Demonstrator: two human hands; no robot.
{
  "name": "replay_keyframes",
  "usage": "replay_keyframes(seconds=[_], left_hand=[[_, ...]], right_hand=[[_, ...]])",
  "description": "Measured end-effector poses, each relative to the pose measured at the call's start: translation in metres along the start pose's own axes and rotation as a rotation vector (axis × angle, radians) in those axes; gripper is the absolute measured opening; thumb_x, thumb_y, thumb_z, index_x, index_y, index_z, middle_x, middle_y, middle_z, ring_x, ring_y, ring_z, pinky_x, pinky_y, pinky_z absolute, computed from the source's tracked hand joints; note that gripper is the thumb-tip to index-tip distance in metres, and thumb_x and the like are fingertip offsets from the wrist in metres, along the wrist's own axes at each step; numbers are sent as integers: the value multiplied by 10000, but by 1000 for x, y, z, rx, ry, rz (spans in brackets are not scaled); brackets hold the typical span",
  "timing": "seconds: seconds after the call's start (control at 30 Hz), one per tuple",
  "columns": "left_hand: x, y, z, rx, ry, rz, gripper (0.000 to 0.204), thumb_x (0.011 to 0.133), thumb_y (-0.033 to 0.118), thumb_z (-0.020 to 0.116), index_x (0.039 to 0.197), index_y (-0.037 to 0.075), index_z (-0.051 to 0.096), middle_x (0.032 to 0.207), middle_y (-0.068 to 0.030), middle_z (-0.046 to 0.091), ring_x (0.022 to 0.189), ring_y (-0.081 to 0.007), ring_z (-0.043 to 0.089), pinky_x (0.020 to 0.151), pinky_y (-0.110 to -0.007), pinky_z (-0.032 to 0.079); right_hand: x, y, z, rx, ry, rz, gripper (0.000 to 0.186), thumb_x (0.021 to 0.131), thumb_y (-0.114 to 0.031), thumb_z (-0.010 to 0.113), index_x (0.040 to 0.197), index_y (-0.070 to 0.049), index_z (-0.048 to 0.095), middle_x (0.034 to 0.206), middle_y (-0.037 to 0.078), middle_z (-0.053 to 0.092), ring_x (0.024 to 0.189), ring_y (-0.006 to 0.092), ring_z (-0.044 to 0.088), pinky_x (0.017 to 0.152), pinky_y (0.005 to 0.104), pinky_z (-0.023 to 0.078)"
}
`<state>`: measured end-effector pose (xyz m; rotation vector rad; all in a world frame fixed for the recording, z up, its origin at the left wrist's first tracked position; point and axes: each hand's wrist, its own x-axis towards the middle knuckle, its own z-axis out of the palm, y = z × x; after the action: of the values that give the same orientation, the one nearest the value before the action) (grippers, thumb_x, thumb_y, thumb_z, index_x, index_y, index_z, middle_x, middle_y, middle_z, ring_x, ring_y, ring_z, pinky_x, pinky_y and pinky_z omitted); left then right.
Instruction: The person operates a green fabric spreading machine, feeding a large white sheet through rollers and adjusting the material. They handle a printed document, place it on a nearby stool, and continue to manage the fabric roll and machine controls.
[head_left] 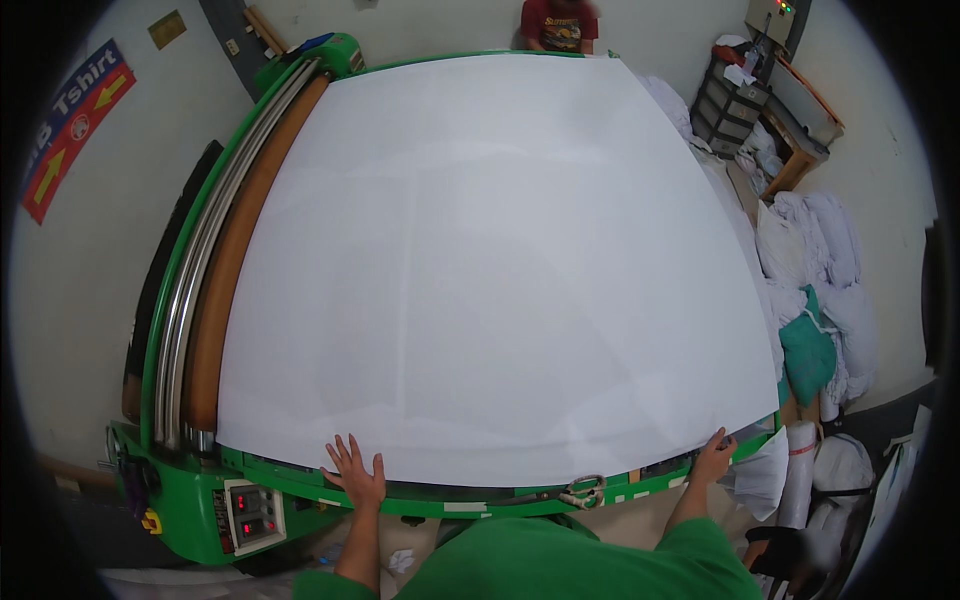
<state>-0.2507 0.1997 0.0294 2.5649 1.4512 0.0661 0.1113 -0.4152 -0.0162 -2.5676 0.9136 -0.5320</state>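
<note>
A broad white sheet (520, 270) lies spread over a large green-framed machine table. At its near edge, left of the middle, my left hand (357, 478) rests with fingers spread, holding nothing. Close to the sheet's near right corner, my right hand (712, 460) has its fingers curled together on the sheet's edge. Between my hands, a pair of scissors (583, 491) lies on the green front rail (470, 508), its looped handles toward the right. Part of the rail's inner side is hidden under the sheet.
An orange-brown roller (245, 240) and metal bars (190, 260) run along the left side. A control panel (254, 515) with red displays sits front left. Another person (560, 25) stands at the far edge. White bundles (815, 235) and a green bag (808, 345) are piled at right.
</note>
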Motion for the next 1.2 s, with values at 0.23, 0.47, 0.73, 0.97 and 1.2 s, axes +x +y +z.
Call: replay_keyframes(seconds=[0.23,0.47,0.73,0.97,1.2], left_hand=[[-2,-4,1,-16,11,18,787,974,523,542,1592,79,342,1698,-158,195,1580,-377,78,1186,-689,-59],[-2,-10,9,-25,46,43,798,968,527,547,1580,53,352,1687,-170,225,1575,-385,100,1187,-693,-49],[-2,-8,5,11,61,42,822,933,501,604,1581,64,350,1677,-174,240,1573,-370,126,1183,-713,1],[-1,-8,-2,-24,43,97,855,892,516,648,1570,71,377,1664,-204,255,1565,-390,152,1170,-723,6],[1,-13,5,-50,50,108,872,884,498,667,1557,25,379,1666,-210,248,1560,-398,165,1164,-728,6]], right_hand=[[-1,-5,-4,-42,-24,17,644,968,-658,520,1327,-126,585,929,79,728,876,340,705,764,487,523],[-1,-7,-6,-16,-30,17,665,960,-677,516,1351,-141,567,918,85,726,881,342,706,771,493,524],[-2,-3,-3,-26,21,-69,644,987,-641,515,1303,-81,563,916,122,714,848,369,692,731,496,518],[-6,-18,-11,-96,-13,-25,632,994,-645,500,1277,-85,578,1007,164,738,912,396,704,757,502,530],[-30,-49,-36,-111,76,-126,542,956,-550,610,1109,-33,670,957,197,735,835,398,698,697,495,543]])
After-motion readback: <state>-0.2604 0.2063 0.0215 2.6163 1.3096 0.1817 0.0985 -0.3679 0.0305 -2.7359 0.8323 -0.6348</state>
